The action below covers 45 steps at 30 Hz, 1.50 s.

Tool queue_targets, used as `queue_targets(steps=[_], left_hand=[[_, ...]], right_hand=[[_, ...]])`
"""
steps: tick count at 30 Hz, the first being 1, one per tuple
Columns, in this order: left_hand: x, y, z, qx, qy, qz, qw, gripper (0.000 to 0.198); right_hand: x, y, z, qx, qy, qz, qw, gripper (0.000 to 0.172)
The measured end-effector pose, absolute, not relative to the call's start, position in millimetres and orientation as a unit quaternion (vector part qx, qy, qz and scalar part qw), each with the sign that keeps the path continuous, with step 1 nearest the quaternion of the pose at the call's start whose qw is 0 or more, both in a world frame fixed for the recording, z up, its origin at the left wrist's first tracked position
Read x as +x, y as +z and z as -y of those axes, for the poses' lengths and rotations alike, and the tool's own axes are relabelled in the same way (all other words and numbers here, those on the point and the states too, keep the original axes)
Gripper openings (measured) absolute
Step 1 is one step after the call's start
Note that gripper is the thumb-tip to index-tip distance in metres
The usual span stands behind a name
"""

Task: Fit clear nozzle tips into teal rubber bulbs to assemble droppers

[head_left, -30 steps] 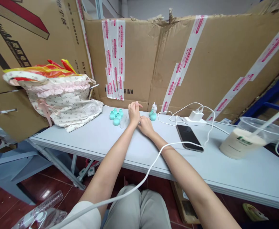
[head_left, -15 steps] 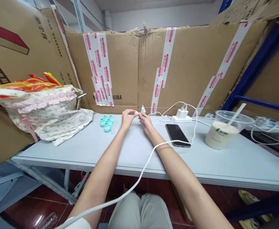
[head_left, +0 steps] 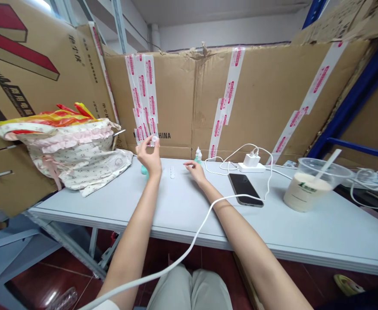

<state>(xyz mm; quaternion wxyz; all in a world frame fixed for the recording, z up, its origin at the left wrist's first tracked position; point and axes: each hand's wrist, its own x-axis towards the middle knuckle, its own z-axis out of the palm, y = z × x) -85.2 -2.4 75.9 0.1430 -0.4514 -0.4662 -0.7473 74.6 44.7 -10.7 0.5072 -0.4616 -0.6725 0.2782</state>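
My left hand (head_left: 150,160) is raised above the table, pinching a small clear round piece (head_left: 154,140) between thumb and fingertips. Behind and below it, teal round pots (head_left: 144,170) show only in part, since the hand covers the rest. A narrow clear plastic piece (head_left: 172,172) lies on the table between my hands. My right hand (head_left: 195,171) rests low over the tabletop with its fingers loosely stretched, and nothing shows in them. Just beyond its fingers stands a small teal item with a clear pointed top (head_left: 198,154).
A black phone (head_left: 245,189) and a white charger on a power strip (head_left: 251,165) lie to the right. Further right stands a plastic cup (head_left: 308,189) with a straw. A white cable (head_left: 195,234) crosses in front of my arms. A floral bag (head_left: 79,159) sits left; cardboard (head_left: 176,94) walls the back.
My hands were together at the middle; now they are apart. The left has moved left and up with the clear round piece, while the right has let go and stays near the middle.
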Motion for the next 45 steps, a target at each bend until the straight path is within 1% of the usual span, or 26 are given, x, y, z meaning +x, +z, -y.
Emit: queue_targets(steps=[2, 5, 10, 15, 17, 21, 24, 27, 30, 34, 37, 39, 41, 43, 45], left_hand=[[-110, 78, 1, -0.458, -0.728, 0.476, 0.182, 0.026], [-140, 63, -11, -0.498, -0.682, 0.489, 0.220, 0.023], [-156, 27, -27, -0.544, -0.606, 0.520, 0.257, 0.024], [-147, 20, -27, -0.615, -0.551, 0.490, 0.279, 0.024], [-147, 21, -27, -0.619, -0.547, 0.487, 0.281, 0.024], [-149, 23, -28, -0.592, -0.577, 0.493, 0.270, 0.023], [-151, 24, -29, -0.579, -0.596, 0.496, 0.253, 0.023], [-152, 25, -30, -0.571, -0.606, 0.498, 0.242, 0.023], [-153, 26, -29, -0.565, -0.611, 0.502, 0.236, 0.023], [-154, 27, -27, -0.561, -0.613, 0.509, 0.226, 0.023], [-156, 29, -25, -0.558, -0.618, 0.507, 0.223, 0.022], [-155, 30, -23, -0.558, -0.622, 0.504, 0.220, 0.022], [-151, 32, -21, -0.568, -0.624, 0.492, 0.212, 0.021], [-141, 33, -17, -0.599, -0.619, 0.468, 0.199, 0.021], [-125, 34, -11, -0.649, -0.609, 0.421, 0.177, 0.021]], right_hand=[[71, -10, -37, -0.472, 0.190, 0.722, 0.469, 0.019], [64, -7, -23, -0.467, 0.091, 0.775, 0.415, 0.018], [47, -1, -5, -0.454, 0.010, 0.816, 0.358, 0.014], [24, 4, -4, -0.443, -0.079, 0.842, 0.298, 0.014], [15, 9, -10, -0.453, -0.102, 0.843, 0.271, 0.015], [0, 20, -27, -0.509, -0.128, 0.827, 0.202, 0.014], [-13, 26, -34, -0.527, -0.171, 0.819, 0.151, 0.016], [-24, 26, -36, -0.530, -0.211, 0.813, 0.116, 0.020], [-30, 22, -37, -0.540, -0.219, 0.807, 0.098, 0.023], [-29, 16, -39, -0.533, -0.220, 0.810, 0.110, 0.021], [-24, 20, -37, -0.532, -0.194, 0.810, 0.152, 0.015], [-16, 28, -35, -0.535, -0.145, 0.804, 0.218, 0.010], [-3, 39, -32, -0.534, -0.064, 0.784, 0.308, 0.010], [15, 49, -29, -0.514, 0.048, 0.755, 0.404, 0.015], [36, 55, -22, -0.460, 0.155, 0.726, 0.487, 0.021]])
